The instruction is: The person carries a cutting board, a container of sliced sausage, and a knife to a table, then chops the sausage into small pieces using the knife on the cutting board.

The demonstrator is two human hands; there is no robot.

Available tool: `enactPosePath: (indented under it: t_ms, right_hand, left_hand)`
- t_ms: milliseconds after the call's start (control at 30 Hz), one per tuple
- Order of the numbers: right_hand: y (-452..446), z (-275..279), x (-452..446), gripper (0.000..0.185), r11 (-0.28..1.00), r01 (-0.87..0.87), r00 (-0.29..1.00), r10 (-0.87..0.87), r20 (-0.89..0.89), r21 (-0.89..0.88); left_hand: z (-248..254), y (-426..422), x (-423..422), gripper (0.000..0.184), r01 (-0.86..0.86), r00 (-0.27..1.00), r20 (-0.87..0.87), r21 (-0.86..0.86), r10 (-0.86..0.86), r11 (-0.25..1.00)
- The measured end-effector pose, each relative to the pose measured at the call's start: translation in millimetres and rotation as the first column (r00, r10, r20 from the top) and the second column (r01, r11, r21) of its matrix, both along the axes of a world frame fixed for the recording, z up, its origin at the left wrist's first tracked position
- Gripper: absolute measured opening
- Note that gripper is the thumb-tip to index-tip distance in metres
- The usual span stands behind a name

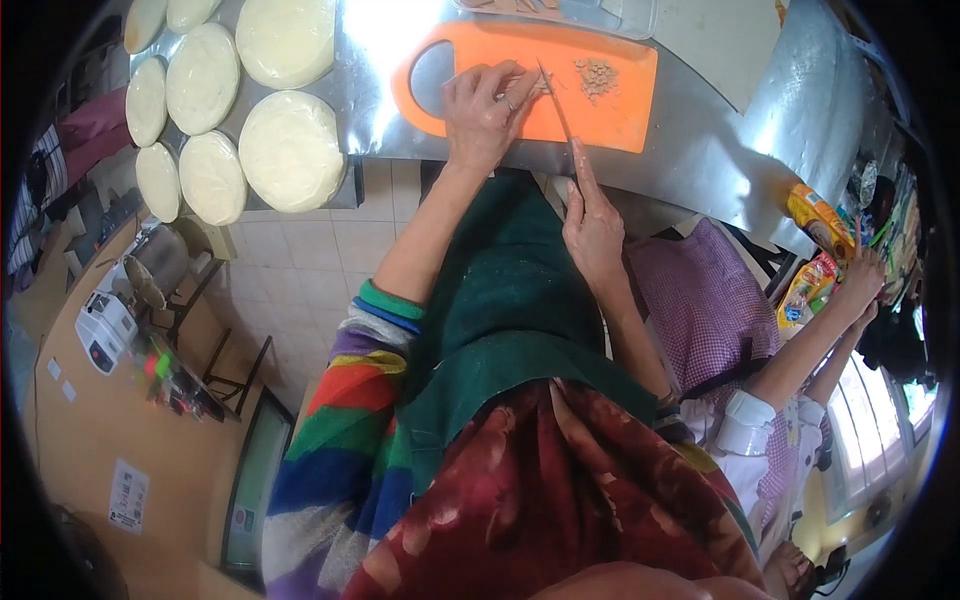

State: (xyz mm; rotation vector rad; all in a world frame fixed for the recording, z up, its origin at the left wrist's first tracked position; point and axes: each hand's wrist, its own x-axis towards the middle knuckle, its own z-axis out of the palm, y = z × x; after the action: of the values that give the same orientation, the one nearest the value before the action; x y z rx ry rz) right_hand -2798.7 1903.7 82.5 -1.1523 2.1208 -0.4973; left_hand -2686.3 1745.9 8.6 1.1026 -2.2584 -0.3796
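Observation:
On the orange cutting board [620, 115], the fingers of my left hand [482, 118] are bunched together and press down near the handle cutout. A few light brown bits show at their tips, but what they pinch is mostly hidden. My right hand [596, 228] grips a knife [560, 110] at the board's front edge. The blade points away from me and lies just right of my left fingertips. Right of the blade sits a small heap of chopped brown pieces [597, 80].
Several film-covered pale rounds [290, 150] lie at the left. Behind the board stands a clear container [600, 18] holding brown slices. To the right, a person in a checked purple apron [705, 300] reaches toward colourful packets [825, 220] on the metal table [690, 140].

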Motion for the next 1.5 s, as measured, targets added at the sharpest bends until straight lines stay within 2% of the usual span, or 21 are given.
enactPosePath:
  t_ms: [267, 367, 567, 667, 733, 833, 967, 1133, 1267, 1367, 1500]
  right_hand:
    - [-5.8, -0.9, -1.7, 0.06, 1.0, -0.026, 1.0, 0.026, 0.012, -0.015]
    - [-11.7, -5.9, 0.6, 0.06, 0.993, -0.02, 1.0, 0.021, 0.013, -0.115]
    - [2.9, -10.3, 4.9, 0.06, 1.0, 0.02, 0.997, -0.022, 0.077, 0.023]
    - [-1.5, -11.8, 4.9, 0.06, 0.998, 0.031, 0.998, -0.027, 0.063, -0.049]
    - [-11.1, -10.0, 0.0, 0.06, 0.999, 0.027, 0.998, -0.025, 0.051, -0.027]
    - [-9.1, -11.0, -1.5, 0.059, 0.999, 0.041, 0.998, -0.04, 0.043, -0.017]
    - [-5.9, -11.2, -3.4, 0.058, 0.996, 0.04, 0.999, -0.039, 0.016, -0.075]
    - [-4.1, 0.2, -1.3, 0.057, 0.998, 0.037, 0.999, -0.037, 0.005, -0.043]
    - [-2.4, 2.8, 4.8, 0.057, 0.997, 0.005, 1.0, -0.007, -0.021, -0.078]
    - [0.0, 1.1, 8.2, 0.058, 1.0, 0.003, 0.999, -0.003, -0.032, -0.014]
    - [-3.6, 1.8, 10.3, 0.058, 0.998, 0.008, 1.0, -0.008, -0.006, -0.055]
  left_hand:
    - [0.7, 0.2, 0.1, 0.036, 0.0, 1.0, 0.0, 0.067, 0.0, 0.998]
    - [2.0, 0.5, 0.1, 0.036, -0.001, 1.0, 0.01, 0.074, 0.0, 0.997]
    - [0.9, -0.7, -0.5, 0.036, 0.0, 1.0, 0.006, 0.065, 0.0, 0.998]
    - [-2.5, 0.5, 0.4, 0.034, -0.001, 1.0, 0.01, 0.044, 0.001, 0.999]
    - [-1.8, -2.8, -1.3, 0.031, -0.006, 1.0, 0.027, -0.014, 0.007, 1.0]
    - [0.1, 0.2, 0.7, 0.033, -0.004, 1.0, 0.021, 0.081, 0.002, 0.997]
    - [-0.9, 1.6, 1.9, 0.033, -0.011, 1.0, 0.0, 0.116, 0.012, 0.993]
    - [0.9, 0.2, 1.4, 0.03, -0.013, 0.999, -0.039, 0.153, 0.019, 0.988]
    - [2.0, -0.9, 0.2, 0.029, -0.01, 0.999, -0.048, 0.146, 0.018, 0.989]
    - [1.8, -0.7, 1.3, 0.029, -0.014, 0.998, -0.058, 0.148, 0.022, 0.989]
    - [-1.2, -0.3, 0.4, 0.029, -0.021, 0.998, -0.063, 0.127, 0.029, 0.992]
